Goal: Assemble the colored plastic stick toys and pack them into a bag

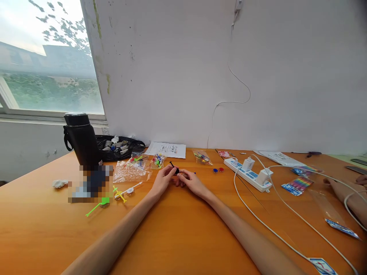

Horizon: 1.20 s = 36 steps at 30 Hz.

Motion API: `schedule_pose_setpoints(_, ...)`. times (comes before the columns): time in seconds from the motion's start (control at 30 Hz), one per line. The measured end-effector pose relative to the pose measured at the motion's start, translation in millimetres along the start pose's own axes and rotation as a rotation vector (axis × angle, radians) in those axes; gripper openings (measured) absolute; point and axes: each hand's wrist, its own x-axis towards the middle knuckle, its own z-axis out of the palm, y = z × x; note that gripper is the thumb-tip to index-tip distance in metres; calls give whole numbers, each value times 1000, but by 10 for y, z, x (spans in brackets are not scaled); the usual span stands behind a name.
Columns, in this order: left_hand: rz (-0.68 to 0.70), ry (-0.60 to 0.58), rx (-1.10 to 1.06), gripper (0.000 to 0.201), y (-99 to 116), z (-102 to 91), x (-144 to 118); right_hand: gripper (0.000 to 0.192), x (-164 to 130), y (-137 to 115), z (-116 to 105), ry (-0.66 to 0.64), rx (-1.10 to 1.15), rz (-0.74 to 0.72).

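Observation:
A small black plastic piece with a thin stem [177,170] is pinched between the fingertips of my left hand [163,178], its stem pointing up and left. Close against it, my right hand [192,182] has its thumb and fingers pressed together at the same piece. Whether the right fingers hold a second part is hidden. To the left lie a bright green plastic piece with a long stick [105,200], a yellow piece [119,194] and a white stick-like piece [130,191]. Clear bags with small coloured parts [157,160] lie just beyond my hands.
A black flask [82,141] stands at left, before a black bag of rubbish [122,147]. Right of my hands are blue and red discs [215,170], a white power strip [246,175] with trailing cables, and rainbow-coloured packs [298,186]. Another person's hand [338,189] rests at far right.

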Motion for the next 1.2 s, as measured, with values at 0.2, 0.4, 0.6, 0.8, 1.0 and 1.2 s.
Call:
schedule_pose_setpoints(0.2, -13, 91, -6, 48, -13, -50, 1, 42, 13, 58, -9, 45, 25, 12)
schedule_pose_setpoints(0.4, -64, 59, 11, 49, 6, -25, -17, 45, 46, 31, -49, 233, 106, 22)
schedule_pose_setpoints(0.6, -39, -82, 154, 46, -17, 3, -18, 45, 36, -36, -55, 263, 155, -7)
schedule_pose_setpoints(0.8, -10, -41, 159, 42, -14, -2, -2, 43, 32, -41, -51, 261, 169, -7)
schedule_pose_setpoints(1.0, 92, 42, 196, 38, 202, -17, -60, 42, 41, -15, -59, 255, 151, 15)
schedule_pose_setpoints(1.2, 72, 21, 411, 34, 643, -334, -678, 37, 57, 42, -33, 215, 150, 37)
